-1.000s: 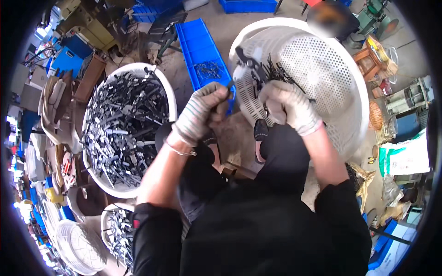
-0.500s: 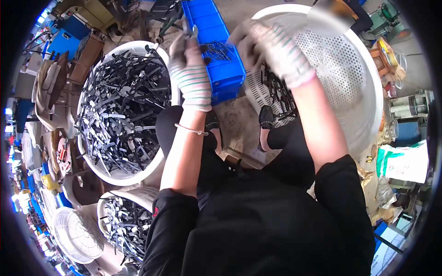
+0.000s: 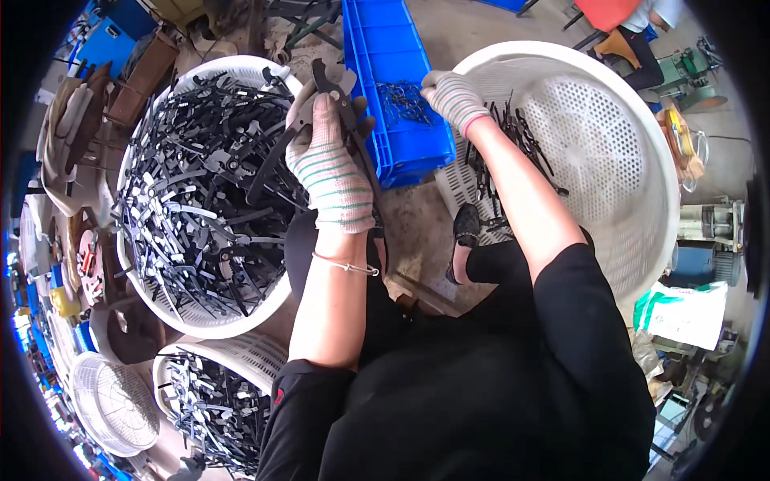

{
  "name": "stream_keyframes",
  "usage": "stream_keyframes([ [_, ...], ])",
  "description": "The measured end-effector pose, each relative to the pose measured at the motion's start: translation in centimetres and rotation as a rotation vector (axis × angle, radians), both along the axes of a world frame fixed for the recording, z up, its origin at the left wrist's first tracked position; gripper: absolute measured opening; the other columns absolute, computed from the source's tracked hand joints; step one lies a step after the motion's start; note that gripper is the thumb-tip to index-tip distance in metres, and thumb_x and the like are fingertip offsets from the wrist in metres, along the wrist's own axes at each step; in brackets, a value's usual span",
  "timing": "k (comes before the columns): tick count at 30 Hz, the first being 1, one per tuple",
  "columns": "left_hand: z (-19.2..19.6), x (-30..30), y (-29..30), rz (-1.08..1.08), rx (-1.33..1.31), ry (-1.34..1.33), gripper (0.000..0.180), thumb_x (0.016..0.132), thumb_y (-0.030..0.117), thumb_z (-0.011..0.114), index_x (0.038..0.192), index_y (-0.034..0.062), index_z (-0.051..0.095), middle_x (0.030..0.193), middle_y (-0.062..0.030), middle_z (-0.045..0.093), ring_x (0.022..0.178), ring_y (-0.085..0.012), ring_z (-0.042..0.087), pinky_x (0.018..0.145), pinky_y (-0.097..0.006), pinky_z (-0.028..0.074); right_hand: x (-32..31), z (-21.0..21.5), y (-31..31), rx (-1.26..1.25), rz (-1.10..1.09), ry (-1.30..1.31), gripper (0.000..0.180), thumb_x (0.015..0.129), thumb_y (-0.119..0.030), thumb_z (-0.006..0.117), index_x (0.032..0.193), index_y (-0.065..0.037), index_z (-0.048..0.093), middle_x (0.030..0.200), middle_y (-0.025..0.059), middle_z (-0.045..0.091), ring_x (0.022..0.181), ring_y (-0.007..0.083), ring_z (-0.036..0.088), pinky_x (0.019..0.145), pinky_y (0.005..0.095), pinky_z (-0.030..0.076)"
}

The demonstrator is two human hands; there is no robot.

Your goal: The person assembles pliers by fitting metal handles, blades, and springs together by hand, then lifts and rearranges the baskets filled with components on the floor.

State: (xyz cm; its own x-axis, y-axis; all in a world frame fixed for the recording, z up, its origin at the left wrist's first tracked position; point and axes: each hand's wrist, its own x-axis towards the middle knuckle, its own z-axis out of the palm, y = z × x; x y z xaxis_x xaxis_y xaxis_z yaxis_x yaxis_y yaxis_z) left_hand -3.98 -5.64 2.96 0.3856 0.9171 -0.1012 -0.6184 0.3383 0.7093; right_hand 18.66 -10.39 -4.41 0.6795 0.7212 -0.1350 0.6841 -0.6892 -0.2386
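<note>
My left hand (image 3: 325, 164), in a striped knit glove, is closed around dark metal shears (image 3: 335, 80) with a hooked jaw, its thumb lying along them. Their long handles spread to either side below the fist. My right hand (image 3: 454, 98), gloved alike, is at the right edge of a blue crate (image 3: 401, 156). Its fingers are drawn together beside a tangle of small dark wire parts (image 3: 403, 103) in the crate. What those fingers pinch, if anything, is hidden.
A white basket heaped with dark tool parts (image 3: 216, 192) stands at the left, a smaller full basket (image 3: 216, 409) below it. At the right is a large white perforated basket (image 3: 654, 160), with dark tools (image 3: 513, 148) at its left side. A person (image 3: 642, 40) sits at the far right.
My right hand, blurred before above the white basket, has come to the blue crate's edge with fingers together. In my left hand the shears now show plainly, handles apart. The whole view has shifted.
</note>
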Motion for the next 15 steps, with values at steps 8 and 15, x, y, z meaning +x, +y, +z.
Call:
stream_keyframes([
  [8, -0.3, 0.3, 0.3, -0.118, -0.085, 0.006, 0.027, 0.091, 0.023, 0.062, 0.11, 0.0042, 0.059, 0.093, -0.0066, 0.066, 0.075, -0.0187, 0.066, 0.059, -0.029, 0.056, 0.7, -0.7, -0.4, 0.017, -0.009, 0.059, 0.021, 0.081, -0.024, 0.062, 0.097, -0.013, 0.07, 0.097, 0.0144, 0.068, 0.096, 0.0314, 0.064, 0.084, 0.0406, 0.049],
  [15, -1.7, 0.0, 0.5, -0.191, -0.218, -0.041, 0.035, 0.094, 0.034, 0.056, 0.119, 0.0104, 0.051, 0.101, -0.0067, 0.06, 0.078, -0.0185, 0.061, 0.062, -0.034, 0.055, -1.3, 2.2, -2.0, 0.526, -0.098, 0.21, 0.017, 0.081, -0.018, 0.064, 0.09, -0.004, 0.067, 0.074, 0.0129, 0.067, 0.067, 0.021, 0.065, 0.064, 0.0339, 0.051],
])
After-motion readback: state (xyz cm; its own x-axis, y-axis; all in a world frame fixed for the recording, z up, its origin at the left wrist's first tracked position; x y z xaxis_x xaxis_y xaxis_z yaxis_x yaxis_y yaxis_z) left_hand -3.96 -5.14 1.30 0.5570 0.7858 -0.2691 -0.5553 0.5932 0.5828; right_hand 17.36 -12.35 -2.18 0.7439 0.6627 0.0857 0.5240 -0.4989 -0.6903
